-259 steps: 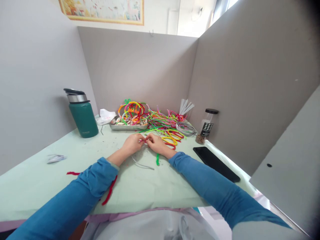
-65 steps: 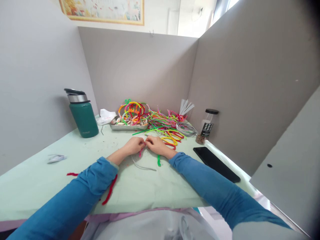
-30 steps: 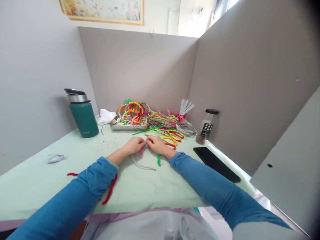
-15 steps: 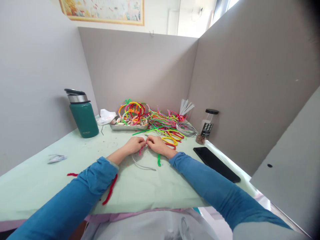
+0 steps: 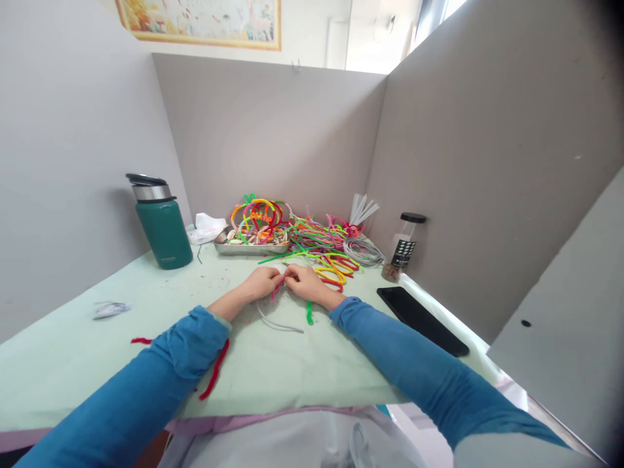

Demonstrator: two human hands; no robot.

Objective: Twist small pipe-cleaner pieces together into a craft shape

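Observation:
My left hand pinches a pink pipe cleaner just above the table. Close beside it, my right hand has its thumb and fingers pressed together at the upper end of the same pink piece. The fingers partly hide how the piece is shaped there. A grey wire curves over the cloth below the hands. Under my right wrist pokes out a short green pipe cleaner. A red pipe cleaner lies by my left sleeve.
Behind the hands stands a metal tray of small pieces with bent pipe-cleaner shapes on top. Right of it are heaped pipe cleaners and a coil of grey wire. A green bottle, a clear jar and a black phone flank the workspace.
The fingers have shifted slightly, and a little more of the pink pipe cleaner shows between the hands. Everything else looks the same.

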